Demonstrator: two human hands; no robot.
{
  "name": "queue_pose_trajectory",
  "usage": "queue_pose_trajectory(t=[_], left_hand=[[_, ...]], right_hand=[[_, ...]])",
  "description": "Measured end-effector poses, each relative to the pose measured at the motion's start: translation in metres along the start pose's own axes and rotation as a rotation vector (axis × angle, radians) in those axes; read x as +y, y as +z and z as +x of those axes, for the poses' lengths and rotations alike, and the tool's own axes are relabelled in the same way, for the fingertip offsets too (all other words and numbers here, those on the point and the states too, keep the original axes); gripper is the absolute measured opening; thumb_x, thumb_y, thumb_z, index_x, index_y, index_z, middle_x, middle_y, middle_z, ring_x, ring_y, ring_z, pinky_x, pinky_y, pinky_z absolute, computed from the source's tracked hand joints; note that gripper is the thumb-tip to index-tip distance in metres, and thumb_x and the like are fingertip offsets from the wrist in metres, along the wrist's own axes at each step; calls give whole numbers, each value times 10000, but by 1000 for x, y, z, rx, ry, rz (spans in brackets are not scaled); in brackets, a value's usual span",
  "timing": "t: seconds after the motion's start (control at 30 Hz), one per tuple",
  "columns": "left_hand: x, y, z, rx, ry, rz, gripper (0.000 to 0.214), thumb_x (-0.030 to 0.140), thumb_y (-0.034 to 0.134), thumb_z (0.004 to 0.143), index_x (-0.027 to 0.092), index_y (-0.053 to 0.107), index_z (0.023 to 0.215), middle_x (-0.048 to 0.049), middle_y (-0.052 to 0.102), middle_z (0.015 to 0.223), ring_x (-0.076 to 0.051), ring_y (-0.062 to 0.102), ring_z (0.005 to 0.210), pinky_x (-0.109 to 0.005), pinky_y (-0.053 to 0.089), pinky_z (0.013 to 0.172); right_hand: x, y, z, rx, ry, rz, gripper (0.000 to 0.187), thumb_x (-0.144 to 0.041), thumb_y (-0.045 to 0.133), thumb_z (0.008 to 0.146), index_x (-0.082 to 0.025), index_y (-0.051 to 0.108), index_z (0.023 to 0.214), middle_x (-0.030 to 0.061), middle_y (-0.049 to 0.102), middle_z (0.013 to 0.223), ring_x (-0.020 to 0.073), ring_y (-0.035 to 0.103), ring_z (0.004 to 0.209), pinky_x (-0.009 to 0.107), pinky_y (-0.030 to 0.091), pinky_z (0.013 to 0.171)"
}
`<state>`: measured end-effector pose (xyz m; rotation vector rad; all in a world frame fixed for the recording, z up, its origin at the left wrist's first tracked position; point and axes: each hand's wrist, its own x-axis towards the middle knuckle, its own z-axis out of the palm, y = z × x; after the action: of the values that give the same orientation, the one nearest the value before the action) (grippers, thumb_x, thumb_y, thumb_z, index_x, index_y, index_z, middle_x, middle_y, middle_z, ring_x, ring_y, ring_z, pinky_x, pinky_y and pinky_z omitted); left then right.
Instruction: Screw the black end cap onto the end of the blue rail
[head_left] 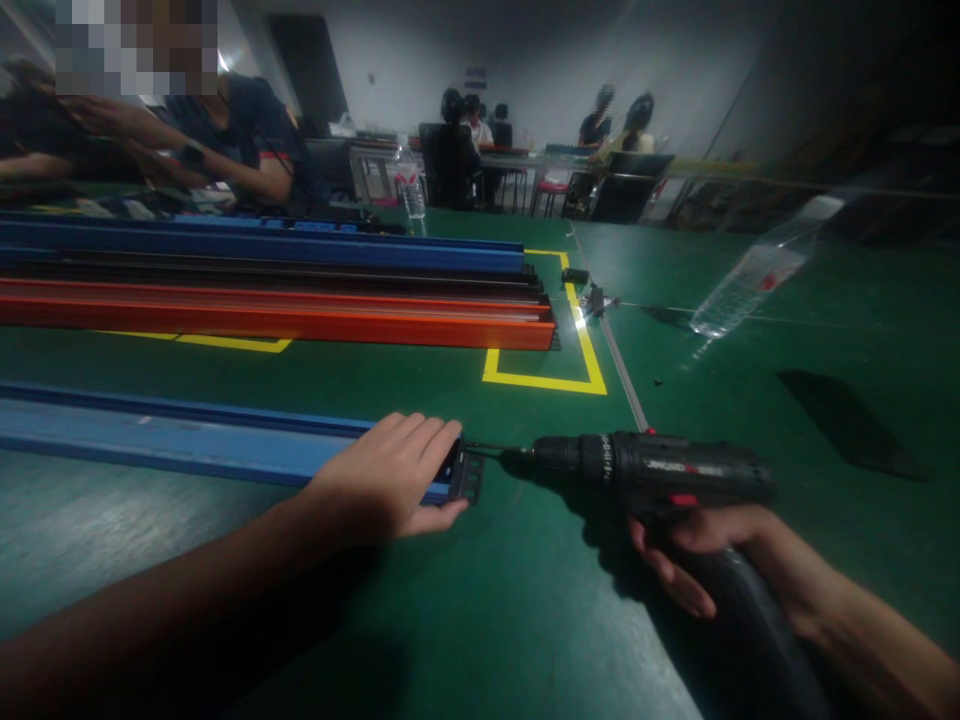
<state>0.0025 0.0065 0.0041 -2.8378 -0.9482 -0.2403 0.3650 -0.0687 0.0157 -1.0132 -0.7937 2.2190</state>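
Note:
A long blue rail (172, 440) lies across the green table toward the left. My left hand (386, 475) wraps over its right end, fingers closed around the rail beside a black end plate (470, 476). My right hand (701, 555) grips the handle of a black cordless drill (652, 468). The drill lies level, and its bit touches the black end plate from the right.
A stack of blue, black and orange rails (300, 290) lies farther back inside yellow tape markings (547, 380). A clear plastic bottle (742, 280) lies at the right, a dark flat piece (851, 420) nearer. A person sits at the back left; others sit at distant tables.

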Motion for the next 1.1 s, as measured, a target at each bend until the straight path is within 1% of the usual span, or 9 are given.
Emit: queue_pose_trajectory(t=[0.13, 0.27, 0.43, 0.63, 0.93, 1.1], left_hand=[[0, 1, -1, 4, -5, -3, 624, 532, 534, 914, 51, 515, 1310, -207, 621, 1189, -328, 590, 1042, -476, 485, 879], [0, 1, 0, -16, -4, 24, 647, 545, 503, 925, 28, 505, 1314, -206, 617, 1192, -327, 586, 1044, -470, 483, 884], [0, 0, 2, -7, 6, 34, 652, 531, 518, 918, 0, 519, 1296, -215, 623, 1172, -329, 593, 1017, -475, 493, 864], [0, 1, 0, -1, -2, 22, 646, 537, 517, 919, 15, 519, 1301, -217, 620, 1195, -328, 590, 1037, -481, 491, 884], [-1, 1, 0, 26, 24, 24, 648, 520, 530, 919, -7, 520, 1297, -221, 623, 1177, -336, 593, 1027, -480, 494, 870], [0, 1, -1, 27, 17, 16, 644, 515, 547, 910, 1, 525, 1296, -224, 625, 1174, -339, 598, 1030, -481, 493, 875]], right_hand=[[-4, 2, -1, -5, 17, -12, 286, -249, 627, 782, -77, 736, 982, 62, 726, 769, 102, 648, 542, 226, 502, 569], [-4, 2, -1, -3, 21, -12, 292, -260, 636, 780, -77, 734, 985, 69, 727, 774, 105, 653, 551, 224, 500, 567], [-4, 3, -1, -13, 11, -16, 285, -255, 642, 775, -69, 735, 970, 71, 721, 773, 101, 647, 547, 220, 503, 557], [-5, 2, -1, -7, 44, 2, 279, -256, 646, 783, -80, 728, 983, 71, 723, 788, 103, 657, 559, 219, 503, 569], [-5, 5, -2, 10, 17, 9, 295, -253, 641, 773, -58, 732, 975, 76, 727, 766, 107, 660, 547, 218, 507, 561], [-1, 2, 0, 13, 2, 28, 283, -253, 640, 773, -67, 738, 963, 78, 732, 760, 106, 663, 537, 212, 505, 544]])
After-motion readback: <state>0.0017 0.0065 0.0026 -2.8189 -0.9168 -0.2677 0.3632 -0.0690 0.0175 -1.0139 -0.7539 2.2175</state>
